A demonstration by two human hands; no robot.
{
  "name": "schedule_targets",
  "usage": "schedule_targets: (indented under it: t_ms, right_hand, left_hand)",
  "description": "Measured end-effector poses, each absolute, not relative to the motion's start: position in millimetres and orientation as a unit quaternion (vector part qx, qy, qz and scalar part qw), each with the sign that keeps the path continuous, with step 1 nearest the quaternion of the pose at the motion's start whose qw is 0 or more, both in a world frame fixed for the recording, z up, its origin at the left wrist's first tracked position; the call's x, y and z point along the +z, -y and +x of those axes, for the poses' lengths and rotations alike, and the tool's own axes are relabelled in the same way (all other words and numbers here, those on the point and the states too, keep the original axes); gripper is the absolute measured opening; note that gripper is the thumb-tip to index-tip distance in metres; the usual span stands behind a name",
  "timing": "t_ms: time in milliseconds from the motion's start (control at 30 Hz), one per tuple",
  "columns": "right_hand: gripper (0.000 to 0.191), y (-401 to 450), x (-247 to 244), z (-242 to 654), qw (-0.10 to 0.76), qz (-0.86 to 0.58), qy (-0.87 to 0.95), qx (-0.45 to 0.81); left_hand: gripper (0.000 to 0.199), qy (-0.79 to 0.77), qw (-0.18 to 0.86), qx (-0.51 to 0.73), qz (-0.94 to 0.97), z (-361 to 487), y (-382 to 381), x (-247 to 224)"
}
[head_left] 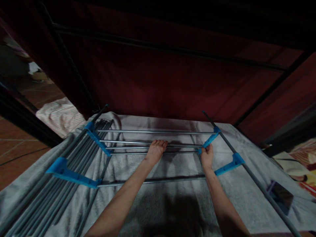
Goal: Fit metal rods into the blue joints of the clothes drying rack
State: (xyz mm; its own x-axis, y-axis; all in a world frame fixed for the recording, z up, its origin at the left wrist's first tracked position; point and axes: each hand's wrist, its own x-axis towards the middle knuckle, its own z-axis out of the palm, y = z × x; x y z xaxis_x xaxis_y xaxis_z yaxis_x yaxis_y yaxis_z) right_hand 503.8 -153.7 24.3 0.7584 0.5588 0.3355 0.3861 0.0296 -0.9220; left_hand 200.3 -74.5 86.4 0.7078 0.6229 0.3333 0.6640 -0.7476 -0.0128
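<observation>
In the head view, a frame of metal tubes and blue plastic brackets lies across the middle of the picture on a grey blanket (pixel 180 164). The person's left hand (pixel 156 149) rests palm down over the thin rods (pixel 128 142) at mid-frame, fingers partly curled; how firmly it grips cannot be told. The right hand (pixel 207 156) is closed, thumb against fingers, on the inner end of the upper right bracket (pixel 211 139), where the rods meet it. Probably the left steadies the rods while the right keeps that joint in line.

The forearms cover parts of the lower crossbar (pixel 175 179). A row of grey tubes (pixel 66 187) at lower left runs under the left-hand brackets, crowding that side. A dark red panel (pixel 168 85) bounds the blanket above. A dark flat device (pixel 281 196) lies at lower right, beside the right pole (pixel 259 182); a striped cloth (pixel 60 113) lies left of centre.
</observation>
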Motion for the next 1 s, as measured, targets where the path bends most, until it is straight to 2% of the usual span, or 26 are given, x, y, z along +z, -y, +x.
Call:
schedule_targets:
  t_ms: [300,767,1000]
  right_hand:
    - [0.047,150.5,40.4,509.5,0.646,-0.676,0.347,0.074]
    - [0.034,152.2,50.4,509.7,0.623,-0.693,0.359,0.056]
    - [0.035,150.7,51.4,507.5,0.604,-0.718,0.345,0.028]
  left_hand:
    - [0.042,0.353,0.065,-0.180,-0.916,200.9,76.2,91.5]
    - [0.045,0.364,0.060,-0.202,-0.907,204.6,74.9,107.6]
    - [0.043,0.367,0.060,-0.211,-0.904,205.0,73.5,107.9]
